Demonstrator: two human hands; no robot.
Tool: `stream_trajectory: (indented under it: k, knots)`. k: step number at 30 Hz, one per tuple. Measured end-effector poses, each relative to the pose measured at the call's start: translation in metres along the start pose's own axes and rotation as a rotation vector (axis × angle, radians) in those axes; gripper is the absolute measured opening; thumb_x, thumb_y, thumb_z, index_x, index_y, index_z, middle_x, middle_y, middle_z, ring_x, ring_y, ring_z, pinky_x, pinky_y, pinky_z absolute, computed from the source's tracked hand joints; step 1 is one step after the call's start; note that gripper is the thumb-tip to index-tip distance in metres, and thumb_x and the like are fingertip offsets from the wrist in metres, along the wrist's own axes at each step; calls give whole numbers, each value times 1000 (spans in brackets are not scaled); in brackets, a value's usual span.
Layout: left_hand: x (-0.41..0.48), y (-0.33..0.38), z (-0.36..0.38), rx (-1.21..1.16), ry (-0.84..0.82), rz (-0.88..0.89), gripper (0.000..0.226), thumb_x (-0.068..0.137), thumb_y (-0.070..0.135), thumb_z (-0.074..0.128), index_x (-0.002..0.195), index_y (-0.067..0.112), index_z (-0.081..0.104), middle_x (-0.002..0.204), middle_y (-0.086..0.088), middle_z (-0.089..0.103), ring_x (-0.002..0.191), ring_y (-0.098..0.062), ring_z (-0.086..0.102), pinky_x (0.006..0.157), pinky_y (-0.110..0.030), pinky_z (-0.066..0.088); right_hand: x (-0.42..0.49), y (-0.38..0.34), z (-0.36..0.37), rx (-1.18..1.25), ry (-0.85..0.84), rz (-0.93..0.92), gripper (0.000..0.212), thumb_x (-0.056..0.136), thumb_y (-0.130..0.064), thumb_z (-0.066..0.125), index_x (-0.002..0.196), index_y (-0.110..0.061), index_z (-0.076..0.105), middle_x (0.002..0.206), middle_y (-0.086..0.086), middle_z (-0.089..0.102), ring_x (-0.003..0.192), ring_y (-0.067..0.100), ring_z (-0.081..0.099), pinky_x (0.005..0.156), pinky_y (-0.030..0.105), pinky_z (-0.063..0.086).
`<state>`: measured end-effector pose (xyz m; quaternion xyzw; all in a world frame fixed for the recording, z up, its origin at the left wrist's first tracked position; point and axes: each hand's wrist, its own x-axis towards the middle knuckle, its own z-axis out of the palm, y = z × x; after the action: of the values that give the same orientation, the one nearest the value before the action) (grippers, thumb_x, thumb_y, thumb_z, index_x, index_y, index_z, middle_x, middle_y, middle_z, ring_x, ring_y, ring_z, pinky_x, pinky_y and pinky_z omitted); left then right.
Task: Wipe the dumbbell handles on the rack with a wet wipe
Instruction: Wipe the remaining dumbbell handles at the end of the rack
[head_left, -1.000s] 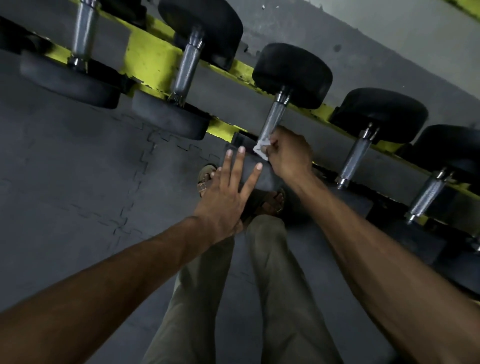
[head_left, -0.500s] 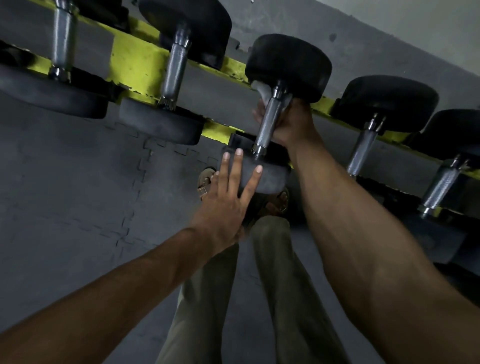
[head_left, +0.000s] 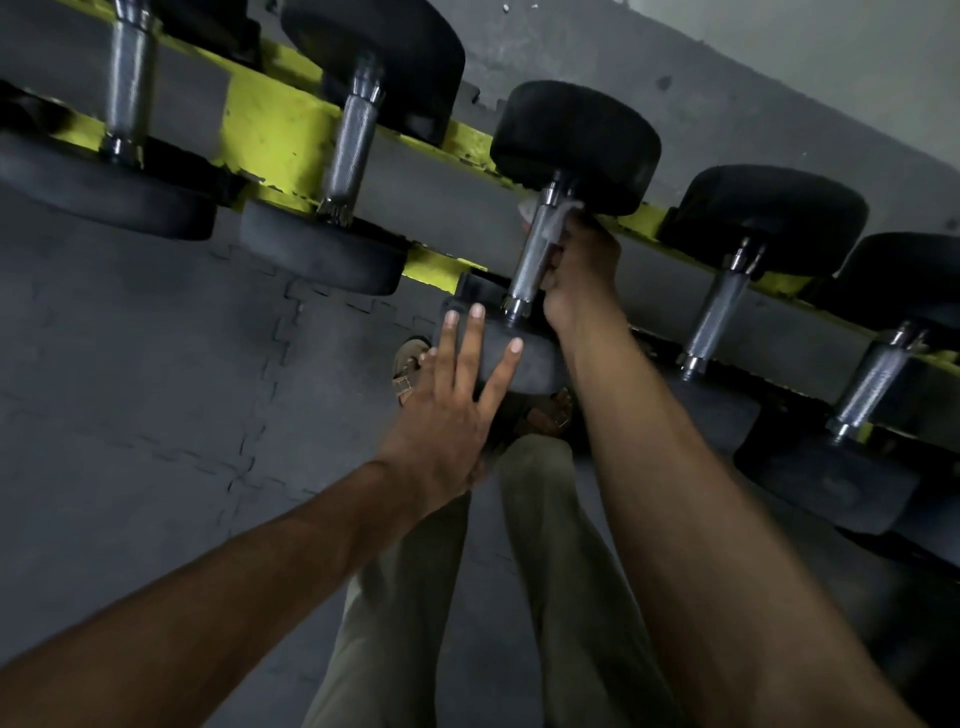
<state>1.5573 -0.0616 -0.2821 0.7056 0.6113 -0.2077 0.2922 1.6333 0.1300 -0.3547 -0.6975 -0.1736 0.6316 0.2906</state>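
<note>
1. Step in hand: wiping the third handle (head_left: 527, 260) along the rack (head_left: 270, 130), i.e. the bar of the middle dumbbell (head_left: 576, 140). Judged mid-stroke at the far end of the bar.
2. R hand (head_left: 579, 270): sits against the right side of the bar, fingers curled round it from behind. It clamps the wet wipe (head_left: 563, 215) onto the knurled steel just below the far head. White corners of the wipe show either side of the bar. Finger ends are hidden, so the extent of wrap is prob. full but not confirmed.
3. L hand (head_left: 447, 410): flat, fingers straight and spread, pressing on the near head (head_left: 524, 361) of the same dumbbell. It holds nothing; judged to be steadying the weight.
4. Other items: two handles to the left (head_left: 353, 150) and two to the right (head_left: 719, 317), all untouched at this moment. Whether they are clean or not can't be told.
5. Vs. earlier frames: 1 s ago the R hand and wipe were at the near end of the bar, by the near head. By 0.5 s ago they had run up to the far end, and they remain there. L hand hasn't shifted.
6. Next move, as judged: draw the wipe back down the bar, or twist it to cover the underside. Then release and shift both hands to the adjacent handle on the right. Needs firm wrap pressure, and the L hand must go on bracing so the weight doesn't roll.
</note>
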Motion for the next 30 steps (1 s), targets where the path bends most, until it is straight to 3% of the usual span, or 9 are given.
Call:
stream_trajectory:
  k: [4, 7, 11, 14, 18, 23, 26, 28, 30]
  knots:
    - [1, -2, -1, 4, -25, 3, 140, 87, 71, 64, 150, 7, -43, 149, -39, -47, 151, -58, -24, 127, -59, 17, -4, 12, -12, -694, 231, -599, 20, 93, -18, 59, 102, -3, 69, 106, 15, 69, 100, 30, 65, 76, 29, 39]
    - [1, -1, 0, -16, -27, -4, 142, 85, 72, 65, 151, 8, -43, 150, -39, -47, 151, -58, -25, 127, -59, 18, -14, 14, -22, -1055, 90, -965, 21, 93, -18, 54, 107, -9, 67, 120, 11, 61, 109, 28, 59, 73, 25, 34]
    - [1, 1, 1, -1, -17, -14, 140, 87, 70, 66, 152, 7, -41, 151, -39, -46, 151, -57, -25, 127, -58, 17, -3, 6, -25, -1455, -60, -1227, 30, 96, -25, 53, 123, -17, 65, 139, -7, 58, 103, 26, 65, 64, 30, 49]
    - [0, 0, 2, 2, -13, -22, 142, 86, 64, 71, 152, 8, -42, 153, -37, -45, 151, -57, -26, 127, -58, 18, -7, -5, -20, -1658, -103, -1178, 23, 100, -24, 51, 117, -16, 64, 131, -1, 61, 84, 30, 70, 57, 32, 42]
    - [-1, 0, -1, 12, -23, -26, 143, 86, 65, 71, 150, 8, -43, 152, -37, -46, 151, -57, -25, 127, -58, 18, -24, -12, -14, -1974, -717, -1057, 20, 98, -30, 52, 98, -19, 69, 106, 8, 69, 95, 35, 68, 67, 34, 41]
    - [1, 4, 3, 26, 0, -57, 147, 82, 70, 71, 151, 7, -42, 152, -39, -45, 152, -57, -22, 127, -57, 21, -17, -40, 5, -2121, -478, -1086, 15, 96, -18, 55, 102, -14, 69, 113, 10, 69, 104, 36, 68, 74, 37, 48]
    - [2, 6, 6, 28, -1, -72, 146, 82, 67, 73, 152, 8, -41, 153, -39, -44, 152, -57, -22, 125, -58, 23, -42, -18, 28, -2452, -722, -795, 27, 102, -20, 48, 120, -9, 67, 120, 9, 68, 112, 33, 65, 79, 38, 46]
    - [3, 8, 5, 46, -7, -79, 146, 83, 68, 72, 152, 7, -41, 152, -39, -44, 152, -57, -23, 125, -57, 22, -46, -19, 40, -2392, -847, -512, 21, 102, -19, 49, 100, -7, 66, 96, 6, 67, 86, 26, 66, 79, 37, 49]
    - [2, 9, 2, 60, -23, -85, 147, 82, 71, 71, 152, 7, -42, 152, -39, -44, 152, -57, -23, 126, -57, 22, -44, -32, 41, -2312, -853, -450, 26, 101, -17, 52, 80, -6, 60, 87, 7, 68, 63, 23, 59, 66, 34, 51]
